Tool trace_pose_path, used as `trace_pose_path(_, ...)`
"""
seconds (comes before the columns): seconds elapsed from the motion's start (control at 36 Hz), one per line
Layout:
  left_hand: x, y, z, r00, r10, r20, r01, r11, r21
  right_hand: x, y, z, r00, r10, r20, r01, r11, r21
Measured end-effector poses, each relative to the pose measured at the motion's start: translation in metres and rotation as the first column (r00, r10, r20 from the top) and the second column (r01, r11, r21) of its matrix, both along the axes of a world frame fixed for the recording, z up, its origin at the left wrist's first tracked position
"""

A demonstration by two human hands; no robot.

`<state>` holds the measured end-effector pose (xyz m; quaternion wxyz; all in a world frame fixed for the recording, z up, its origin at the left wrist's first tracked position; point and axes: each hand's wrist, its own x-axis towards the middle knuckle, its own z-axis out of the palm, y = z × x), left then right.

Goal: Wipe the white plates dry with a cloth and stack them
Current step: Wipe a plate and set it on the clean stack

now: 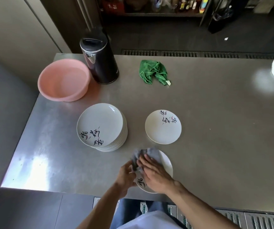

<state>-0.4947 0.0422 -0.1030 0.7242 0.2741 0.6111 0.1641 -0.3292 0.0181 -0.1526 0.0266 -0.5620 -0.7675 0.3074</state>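
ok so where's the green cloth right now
In the head view, the green cloth lies crumpled toward the far edge of the steel table, just right of the black jug and beyond the single plate.

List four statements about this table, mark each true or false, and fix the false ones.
1. The right hand presses a grey cloth onto the near plate. True.
2. The green cloth lies in the pink basin. False: the green cloth lies on the table, apart from the pink basin.
3. A single plate lies right of the plate stack. True.
4. The black jug lies on its side. False: the black jug stands upright beside the pink basin.
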Motion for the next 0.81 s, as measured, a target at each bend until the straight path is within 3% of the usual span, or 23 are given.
trace_pose_path(0.06, -0.001, -0.005, -0.002, 0.997, 0.072, -0.003, -0.072, 0.997, -0.023, 0.003, -0.002, -0.002, 1.000, 0.009, -0.007, -0.009, 1.000, -0.001)
trace_pose_path(0.14, 0.000, -0.013, -0.009, 0.979, 0.205, -0.021, -0.206, 0.977, -0.049, 0.008, 0.007, -0.003, 0.958, -0.281, 0.064, 0.282, 0.960, -0.001)
trace_pose_path(0.19, 0.003, -0.017, -0.012, 0.970, 0.236, -0.062, -0.237, 0.971, -0.021, 0.003, 0.008, 0.001, 0.927, -0.374, 0.038, 0.376, 0.925, -0.063)
trace_pose_path(0.28, 0.003, -0.013, -0.013, 0.957, 0.253, -0.142, -0.258, 0.966, -0.017, -0.005, 0.001, 0.006, 0.915, -0.371, -0.158, 0.349, 0.925, -0.152)
trace_pose_path(0.39, -0.003, -0.004, -0.011, 0.979, 0.198, -0.054, -0.202, 0.976, -0.082, -0.005, -0.005, 0.013, 0.921, -0.241, -0.305, 0.186, 0.962, -0.198)
trace_pose_path(0.44, -0.006, -0.003, -0.011, 0.991, 0.129, -0.017, -0.130, 0.986, -0.108, -0.003, -0.003, 0.010, 0.930, -0.249, -0.269, 0.218, 0.966, -0.141)
trace_pose_path(0.5, -0.006, -0.002, -0.011, 0.997, 0.075, -0.009, -0.075, 0.989, -0.124, -0.003, -0.001, 0.004, 0.933, -0.343, -0.105, 0.345, 0.939, -0.004)
trace_pose_path(0.56, -0.004, -0.003, -0.011, 0.998, 0.063, 0.010, -0.062, 0.991, -0.122, -0.008, 0.000, 0.004, 0.912, -0.408, 0.042, 0.408, 0.913, 0.016)
trace_pose_path(0.67, -0.001, -0.009, -0.012, 0.996, 0.076, 0.051, -0.070, 0.991, -0.110, -0.012, -0.006, 0.000, 0.991, -0.124, -0.047, 0.124, 0.992, 0.000)
trace_pose_path(0.69, -0.001, -0.010, -0.013, 0.996, 0.079, 0.052, -0.073, 0.992, -0.106, -0.008, -0.004, -0.001, 0.988, -0.151, -0.023, 0.151, 0.988, 0.009)
trace_pose_path(0.75, -0.002, -0.011, -0.013, 0.996, 0.070, 0.054, -0.065, 0.994, -0.084, -0.001, 0.001, 0.000, 0.933, -0.358, 0.041, 0.358, 0.934, 0.012)
trace_pose_path(0.81, -0.001, -0.008, -0.010, 0.997, 0.047, 0.066, -0.043, 0.998, -0.052, -0.002, 0.001, 0.001, 0.936, -0.351, 0.025, 0.351, 0.936, -0.001)
